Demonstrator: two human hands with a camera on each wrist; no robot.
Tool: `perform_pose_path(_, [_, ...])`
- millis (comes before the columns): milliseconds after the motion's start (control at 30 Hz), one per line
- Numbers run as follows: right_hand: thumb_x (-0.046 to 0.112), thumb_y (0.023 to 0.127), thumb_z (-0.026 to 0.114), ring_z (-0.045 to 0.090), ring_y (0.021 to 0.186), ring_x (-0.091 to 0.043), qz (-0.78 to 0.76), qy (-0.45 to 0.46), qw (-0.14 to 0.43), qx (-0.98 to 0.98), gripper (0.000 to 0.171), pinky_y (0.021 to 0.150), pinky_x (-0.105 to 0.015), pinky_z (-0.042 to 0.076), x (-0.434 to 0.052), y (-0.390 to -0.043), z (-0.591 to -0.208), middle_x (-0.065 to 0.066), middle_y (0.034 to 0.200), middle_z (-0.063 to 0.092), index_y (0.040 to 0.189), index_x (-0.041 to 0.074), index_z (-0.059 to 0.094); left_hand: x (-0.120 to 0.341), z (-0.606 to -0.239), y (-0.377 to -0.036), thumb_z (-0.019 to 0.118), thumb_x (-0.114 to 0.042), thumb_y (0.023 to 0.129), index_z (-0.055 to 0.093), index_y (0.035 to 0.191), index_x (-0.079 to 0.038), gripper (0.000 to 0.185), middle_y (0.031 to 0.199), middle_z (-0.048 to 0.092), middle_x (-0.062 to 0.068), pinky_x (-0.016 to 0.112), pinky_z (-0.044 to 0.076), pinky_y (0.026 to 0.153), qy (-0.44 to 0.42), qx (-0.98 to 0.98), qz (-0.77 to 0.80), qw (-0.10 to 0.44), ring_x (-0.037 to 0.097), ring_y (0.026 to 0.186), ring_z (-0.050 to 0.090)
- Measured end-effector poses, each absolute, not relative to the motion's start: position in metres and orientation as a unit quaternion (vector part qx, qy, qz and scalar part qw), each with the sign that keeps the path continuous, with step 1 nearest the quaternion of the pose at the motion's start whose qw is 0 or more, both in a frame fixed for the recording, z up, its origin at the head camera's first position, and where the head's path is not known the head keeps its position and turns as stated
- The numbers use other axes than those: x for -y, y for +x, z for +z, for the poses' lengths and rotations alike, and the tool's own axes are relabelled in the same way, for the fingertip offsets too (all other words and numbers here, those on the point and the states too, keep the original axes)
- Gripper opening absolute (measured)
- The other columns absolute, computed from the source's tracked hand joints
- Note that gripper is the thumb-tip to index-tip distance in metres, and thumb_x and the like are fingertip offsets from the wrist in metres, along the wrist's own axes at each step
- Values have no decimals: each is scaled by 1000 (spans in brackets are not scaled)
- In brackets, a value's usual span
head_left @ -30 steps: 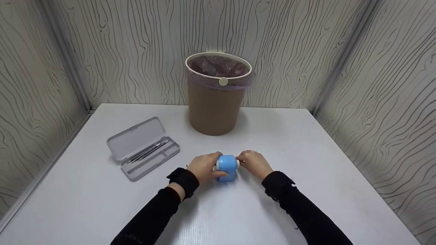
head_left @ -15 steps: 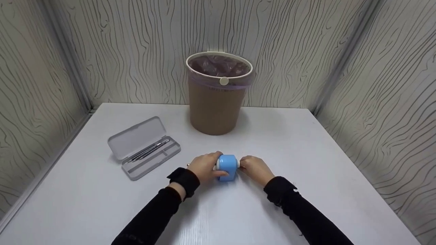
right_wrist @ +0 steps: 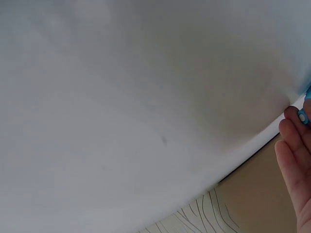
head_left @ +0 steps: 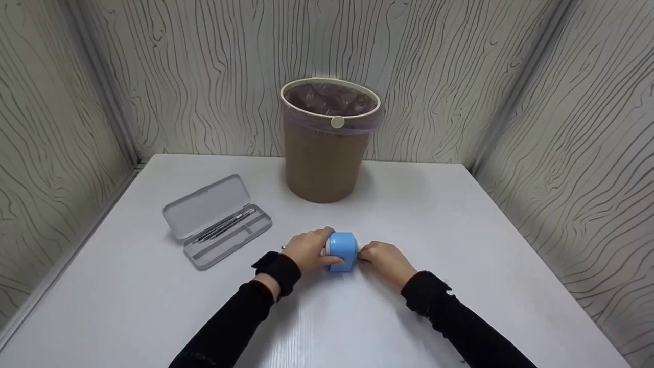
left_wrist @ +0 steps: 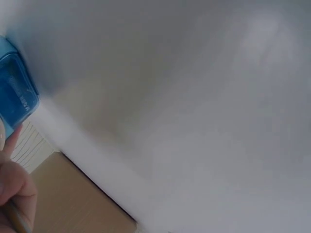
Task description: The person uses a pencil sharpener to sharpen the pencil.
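Head view: blue device (head_left: 343, 251) stands on the white table (head_left: 434, 214), between the two hands. Left hand (head_left: 306, 249) wrapped round its left side, thumb across the front; right hand (head_left: 386, 261) at the opposite side, fingers pinching a small knob (right_wrist: 302, 116).

Pale walls (head_left: 214, 76), dark wood-grain lines, on three sides. Brown bin (head_left: 322, 163), purplish liner, stands toward the back. Open grey case (head_left: 207, 207) to the left, dark pencils (head_left: 225, 227) inside.

Left wrist view: device cut by the frame edge, lettering hard to read; brownish stick (left_wrist: 17, 219) at the hand, mostly hidden. Right wrist view: knob cropped, finger contact only partly visible.
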State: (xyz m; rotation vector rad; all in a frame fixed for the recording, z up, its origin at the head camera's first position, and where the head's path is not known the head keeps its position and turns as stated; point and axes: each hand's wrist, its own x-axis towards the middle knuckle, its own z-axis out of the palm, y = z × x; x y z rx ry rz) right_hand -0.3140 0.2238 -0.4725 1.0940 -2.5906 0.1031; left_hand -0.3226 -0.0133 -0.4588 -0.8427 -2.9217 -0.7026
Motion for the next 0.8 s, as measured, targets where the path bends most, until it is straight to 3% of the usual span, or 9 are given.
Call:
perform_pose_path(233, [0, 87, 74, 75, 82, -18, 47, 394, 142, 907, 11, 74, -30, 61, -227, -305, -469, -4, 88, 81, 92, 6, 81, 13, -457, -321, 76, -55, 87, 57, 134, -8, 70, 120, 74, 9, 42, 61, 91, -270, 939, -214, 12, 26, 105, 73])
perform_pose_path(500, [-1, 87, 74, 76, 87, -18, 89, 401, 121, 904, 16, 78, -31, 63, -233, -292, -464, -5, 93, 81, 101, 4, 81, 13, -454, -320, 74, -58, 88, 55, 139, -8, 74, 127, 72, 10, 43, 59, 97, -257, 944, -206, -2, 27, 112, 72])
perform_pose_path(800, [-1, 88, 76, 75, 84, -17, 105, 411, 128, 897, 12, 77, -31, 62, -236, -281, -454, -4, 91, 80, 98, 4, 79, 13, -451, -319, 72, -62, 87, 57, 134, -9, 72, 124, 74, 9, 42, 61, 92, -267, 950, -162, 26, 25, 108, 74])
